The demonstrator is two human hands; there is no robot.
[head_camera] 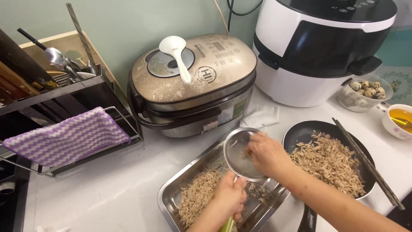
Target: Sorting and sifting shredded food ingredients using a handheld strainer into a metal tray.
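Head view looks down on a white surface (107, 193) where the left hand (229, 196) is clenched round the green handle (227, 224) of a round metal sieve (241, 154), holding it over a steel tray (169, 193). The right hand (267, 154) reaches into the sieve with its fingers bent and pressed on the shreds inside; whether it grips any I cannot tell. Fine tan shreds (197, 195) lie heaped in the tray under the sieve. Just right of the tray sits a black pan (300, 131) full of coarser shredded meat (328, 161), with dark chopsticks (367, 163) laid across its right rim. Behind the tray stands a bronze rice cooker (193, 81) with a white paddle (177, 53) on its lid; a round printed badge sits on the lid near the paddle, a panel of small printing toward the back, and small rectangular stickers, one white with a red strip, on its front wall. To its right stands a white and black appliance (317, 47). A clear bowl of speckled eggs (365, 91) and a cup of amber liquid (399, 119) stand at far right. At left, a black rack (64, 92) carries a purple and white zigzag cloth (68, 137) and utensils.
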